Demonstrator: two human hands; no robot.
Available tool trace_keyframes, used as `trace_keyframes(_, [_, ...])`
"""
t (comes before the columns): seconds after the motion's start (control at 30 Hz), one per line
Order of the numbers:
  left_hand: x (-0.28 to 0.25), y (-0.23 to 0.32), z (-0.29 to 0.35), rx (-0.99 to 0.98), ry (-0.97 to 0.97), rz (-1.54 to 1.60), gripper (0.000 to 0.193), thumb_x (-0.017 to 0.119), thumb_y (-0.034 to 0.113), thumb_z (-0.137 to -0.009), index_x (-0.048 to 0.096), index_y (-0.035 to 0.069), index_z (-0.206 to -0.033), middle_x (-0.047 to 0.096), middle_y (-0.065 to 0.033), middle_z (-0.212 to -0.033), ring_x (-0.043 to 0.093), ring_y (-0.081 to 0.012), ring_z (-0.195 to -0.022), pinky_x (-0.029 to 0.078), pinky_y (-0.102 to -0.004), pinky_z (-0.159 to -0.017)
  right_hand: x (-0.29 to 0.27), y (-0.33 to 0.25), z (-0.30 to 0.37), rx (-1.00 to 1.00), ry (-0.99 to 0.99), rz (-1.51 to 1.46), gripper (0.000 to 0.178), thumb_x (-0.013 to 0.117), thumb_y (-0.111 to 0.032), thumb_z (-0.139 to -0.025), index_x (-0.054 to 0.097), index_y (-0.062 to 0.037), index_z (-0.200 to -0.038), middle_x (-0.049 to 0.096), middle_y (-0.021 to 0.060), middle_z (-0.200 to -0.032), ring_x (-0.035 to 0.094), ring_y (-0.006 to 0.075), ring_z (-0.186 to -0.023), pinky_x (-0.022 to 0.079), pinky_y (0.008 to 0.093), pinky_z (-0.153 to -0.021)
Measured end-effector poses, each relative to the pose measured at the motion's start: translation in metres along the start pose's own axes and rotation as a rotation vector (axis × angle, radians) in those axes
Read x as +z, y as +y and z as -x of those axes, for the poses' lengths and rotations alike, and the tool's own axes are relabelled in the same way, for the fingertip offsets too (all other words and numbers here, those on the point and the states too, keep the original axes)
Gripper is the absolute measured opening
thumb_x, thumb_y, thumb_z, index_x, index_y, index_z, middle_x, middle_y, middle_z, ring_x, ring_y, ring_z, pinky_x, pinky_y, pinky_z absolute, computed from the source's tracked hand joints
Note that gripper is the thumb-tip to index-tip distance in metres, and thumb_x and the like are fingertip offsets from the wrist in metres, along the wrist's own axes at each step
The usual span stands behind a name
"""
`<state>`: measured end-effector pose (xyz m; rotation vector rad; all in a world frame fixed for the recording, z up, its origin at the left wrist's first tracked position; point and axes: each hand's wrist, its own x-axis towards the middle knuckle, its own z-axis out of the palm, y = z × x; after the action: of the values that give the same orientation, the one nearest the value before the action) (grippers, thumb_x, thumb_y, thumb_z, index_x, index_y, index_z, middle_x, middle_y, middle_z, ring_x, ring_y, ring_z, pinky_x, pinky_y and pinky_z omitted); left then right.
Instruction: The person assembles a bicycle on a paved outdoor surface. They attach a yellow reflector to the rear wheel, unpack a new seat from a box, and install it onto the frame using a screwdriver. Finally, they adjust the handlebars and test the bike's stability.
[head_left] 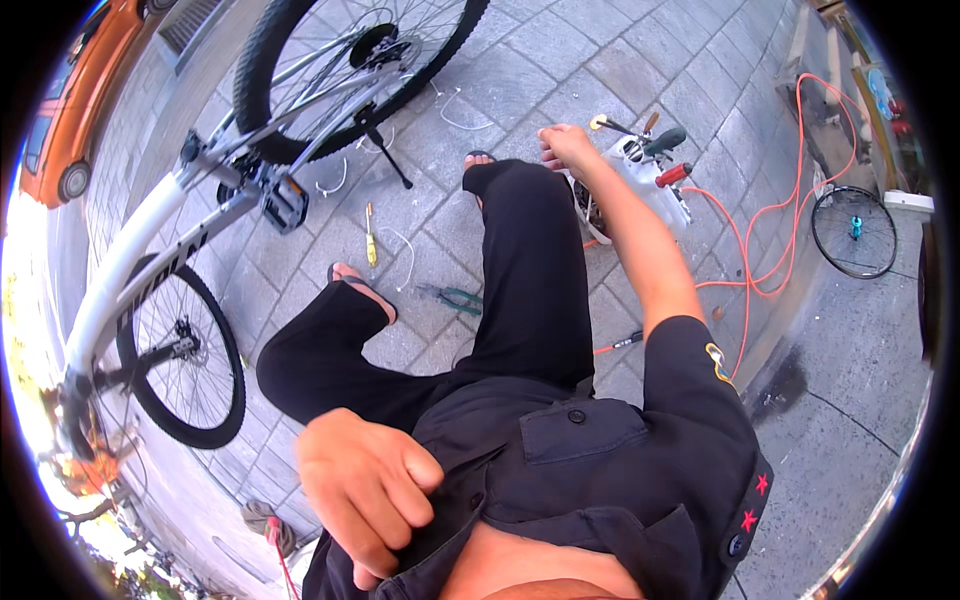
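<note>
My left hand (368,490) is curled into a fist in front of my dark shirt (575,480); its palm side is hidden. Stretched out ahead beyond my right knee, my right hand (567,148) has loosely bent fingers, and nothing shows in them. Right of it is a pale tool container (640,170) with a red-handled tool (674,175) and a dark-handled tool (665,141) on top. A yellow-handled screwdriver (371,248) lies on the paving by my feet. Green-handled pliers (455,298) lie between my legs.
A white and grey bicycle (150,225) with a kickstand (390,160) stands at the left. Cut white ties (468,125) are scattered on the paving. An orange hose or cable (745,260) loops at the right, near a loose wheel (853,233). An orange car (80,110) is at the far left.
</note>
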<state>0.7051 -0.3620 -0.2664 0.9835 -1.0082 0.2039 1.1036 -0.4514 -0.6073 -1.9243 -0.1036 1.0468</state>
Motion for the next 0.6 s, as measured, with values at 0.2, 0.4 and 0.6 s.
trace_keyframes(0.2, [-0.088, -0.050, 0.021, -0.028, 0.115, 0.241, 0.025, 0.072, 0.026, -0.103, 0.071, 0.003, -0.094, 0.060, -0.0051, -0.073, 0.054, -0.0222, -0.060, 0.035, -0.0361, -0.056, -0.016, 0.027, -0.140, 0.120, 0.344, 0.276, 0.044, 0.070, -0.032, -0.095, 0.069, 0.0052, -0.117, 0.076, 0.0223, -0.104, 0.075, 0.0334, -0.094, 0.062, 0.0444, -0.078])
trace_keyframes(0.4, [-0.177, -0.088, 0.058, -0.087, 0.306, 0.374, 0.026, 0.068, 0.030, -0.106, 0.073, 0.011, -0.090, 0.062, -0.0026, -0.073, 0.051, -0.0213, -0.057, 0.026, -0.0386, -0.057, -0.054, 0.117, -0.241, -0.046, 0.713, 0.604, 0.043, 0.067, -0.025, -0.090, 0.068, 0.0045, -0.121, 0.071, 0.0305, -0.120, 0.069, 0.0457, -0.115, 0.055, 0.0507, -0.102])
trace_keyframes(0.6, [-0.217, -0.096, 0.101, -0.172, 0.365, 0.373, 0.048, 0.054, 0.055, -0.108, 0.073, 0.012, -0.106, 0.073, -0.0074, -0.090, 0.064, -0.0295, -0.071, 0.031, -0.0420, -0.061, -0.077, 0.139, -0.266, 0.076, 0.747, 0.885, 0.038, 0.066, -0.026, -0.098, 0.064, -0.0081, -0.131, 0.071, 0.0293, -0.117, 0.069, 0.0462, -0.113, 0.055, 0.0543, -0.097])
